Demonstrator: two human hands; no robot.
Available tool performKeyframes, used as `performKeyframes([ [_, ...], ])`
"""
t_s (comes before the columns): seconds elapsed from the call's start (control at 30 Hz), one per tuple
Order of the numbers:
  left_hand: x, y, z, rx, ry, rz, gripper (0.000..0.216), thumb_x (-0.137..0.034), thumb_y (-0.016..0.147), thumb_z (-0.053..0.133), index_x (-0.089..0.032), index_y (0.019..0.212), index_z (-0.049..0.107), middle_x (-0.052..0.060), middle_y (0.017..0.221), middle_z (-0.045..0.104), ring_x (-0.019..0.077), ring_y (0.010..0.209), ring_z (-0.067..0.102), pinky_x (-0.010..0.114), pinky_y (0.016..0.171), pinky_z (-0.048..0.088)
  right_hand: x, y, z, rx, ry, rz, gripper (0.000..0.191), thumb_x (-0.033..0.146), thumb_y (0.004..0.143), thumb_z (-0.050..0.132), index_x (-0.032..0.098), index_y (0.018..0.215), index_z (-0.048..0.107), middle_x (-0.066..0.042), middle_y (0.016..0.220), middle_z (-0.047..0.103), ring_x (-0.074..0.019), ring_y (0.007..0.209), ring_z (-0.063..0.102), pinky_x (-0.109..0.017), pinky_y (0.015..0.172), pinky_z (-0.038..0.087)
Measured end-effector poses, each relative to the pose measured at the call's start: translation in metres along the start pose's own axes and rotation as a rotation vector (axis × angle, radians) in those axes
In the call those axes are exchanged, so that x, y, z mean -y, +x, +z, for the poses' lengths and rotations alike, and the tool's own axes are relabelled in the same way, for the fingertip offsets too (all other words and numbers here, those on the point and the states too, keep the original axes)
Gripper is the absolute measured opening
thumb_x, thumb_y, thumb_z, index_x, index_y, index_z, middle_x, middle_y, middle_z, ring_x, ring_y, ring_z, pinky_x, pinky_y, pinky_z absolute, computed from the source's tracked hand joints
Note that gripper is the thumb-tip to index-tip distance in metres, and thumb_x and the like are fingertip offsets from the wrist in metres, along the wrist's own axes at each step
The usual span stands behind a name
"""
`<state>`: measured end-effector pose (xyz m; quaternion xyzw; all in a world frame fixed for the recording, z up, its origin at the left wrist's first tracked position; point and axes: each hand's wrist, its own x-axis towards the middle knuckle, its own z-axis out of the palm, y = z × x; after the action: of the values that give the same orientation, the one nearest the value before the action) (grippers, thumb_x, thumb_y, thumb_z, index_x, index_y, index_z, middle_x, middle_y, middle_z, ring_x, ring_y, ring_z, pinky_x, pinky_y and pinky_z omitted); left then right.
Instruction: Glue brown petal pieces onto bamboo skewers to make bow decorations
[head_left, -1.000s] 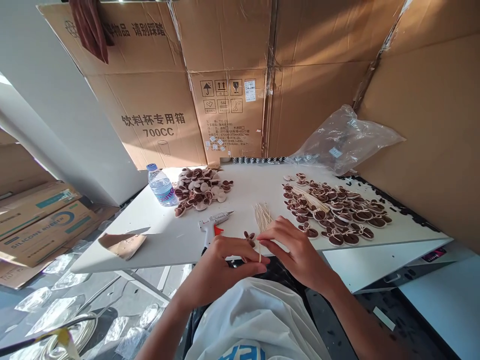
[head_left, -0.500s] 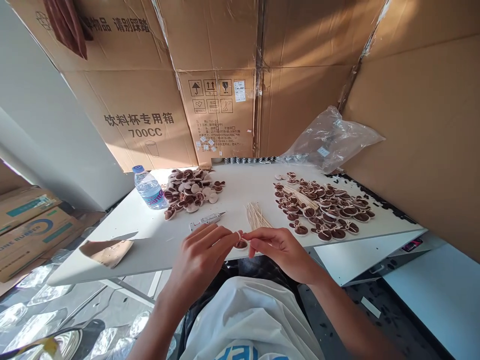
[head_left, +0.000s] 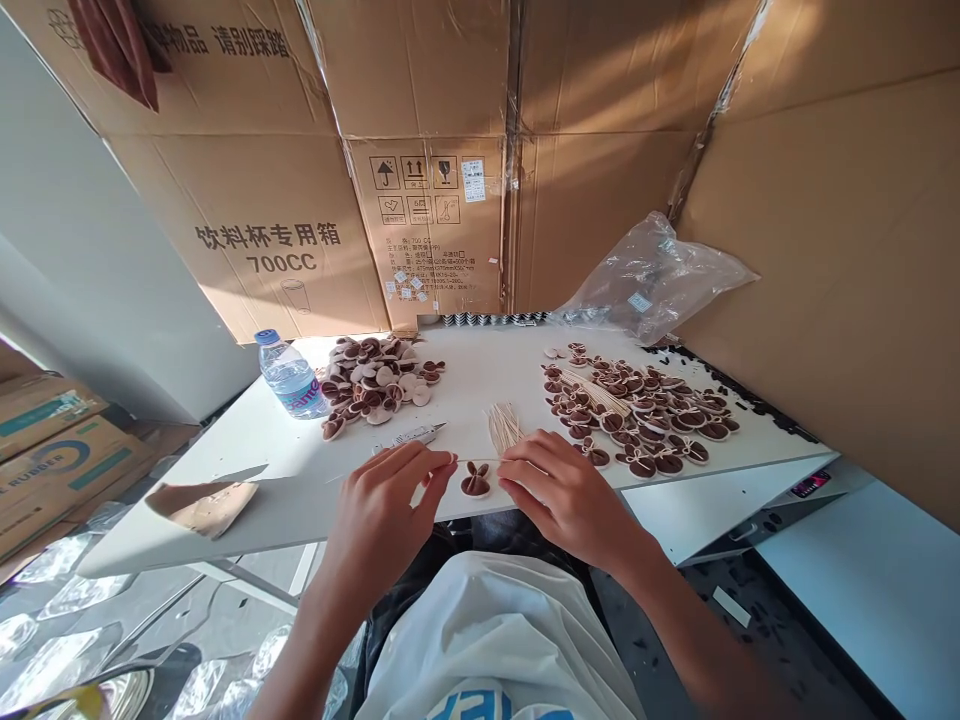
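A brown round felt piece with two ear-like loops and a pale edge (head_left: 475, 484) lies on the table's near edge between my hands. A thin cream cord (head_left: 477, 460) runs taut across its ears. My left hand (head_left: 394, 495) pinches the cord's left end between thumb and forefinger. At the other end, the fingers of my right hand (head_left: 562, 490) are closed on the cord. Just beyond my right hand lies a bundle of cut cream cords (head_left: 504, 428). A pen-like white tool (head_left: 409, 437) lies beyond my left hand.
On the white table (head_left: 480, 365), a heap of brown and white pieces (head_left: 379, 375) sits left, beside a water bottle (head_left: 291, 378). Many corded pieces (head_left: 637, 410) spread right. A plastic bag (head_left: 652, 285) rests against the cardboard wall (head_left: 600, 220). A torn cardboard scrap (head_left: 210, 507) lies front left.
My hands have moved apart from close over the piece, drawing the cord out straight between them. The brown piece now shows fully on the table. The view has shifted slightly.
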<state>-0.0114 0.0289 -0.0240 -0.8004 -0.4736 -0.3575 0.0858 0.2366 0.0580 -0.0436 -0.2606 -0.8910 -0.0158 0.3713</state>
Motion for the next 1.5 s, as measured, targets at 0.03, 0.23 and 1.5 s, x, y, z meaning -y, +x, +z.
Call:
performKeyframes([
  [0.03, 0.000, 0.000, -0.001, 0.014, -0.023, -0.033, 0.019, -0.026, 0.109, 0.064, -0.020, 0.102, 0.081, 0.003, 0.088, 0.080, 0.0182, 0.078, 0.072, 0.030, 0.074, 0.052, -0.001, 0.000, 0.000, -0.006, -0.006, -0.010, 0.013, 0.013, 0.112, 0.057, 0.017, 0.111, 0.069, -0.010, 0.105, 0.077, -0.0255, 0.101, 0.071, -0.043, 0.092, 0.059],
  [0.23, -0.006, 0.000, -0.005, 0.099, -0.244, -0.202, 0.018, -0.029, 0.105, 0.069, -0.024, 0.096, 0.083, -0.001, 0.084, 0.079, 0.0148, 0.072, 0.068, 0.027, 0.070, 0.051, -0.007, -0.002, 0.006, -0.110, -0.057, -0.021, 0.011, 0.011, 0.109, 0.063, 0.016, 0.111, 0.072, -0.009, 0.102, 0.081, -0.0253, 0.094, 0.073, -0.043, 0.085, 0.058],
  [1.5, -0.034, -0.005, 0.026, -0.070, 0.014, 0.242, 0.019, -0.012, 0.109, 0.061, -0.015, 0.127, 0.069, 0.002, 0.083, 0.066, 0.0167, 0.067, 0.055, 0.030, 0.069, 0.048, 0.021, 0.000, 0.030, -0.268, 0.891, 0.638, 0.014, 0.029, 0.101, 0.067, 0.023, 0.089, 0.064, 0.001, 0.084, 0.062, -0.0171, 0.081, 0.056, -0.031, 0.079, 0.048],
])
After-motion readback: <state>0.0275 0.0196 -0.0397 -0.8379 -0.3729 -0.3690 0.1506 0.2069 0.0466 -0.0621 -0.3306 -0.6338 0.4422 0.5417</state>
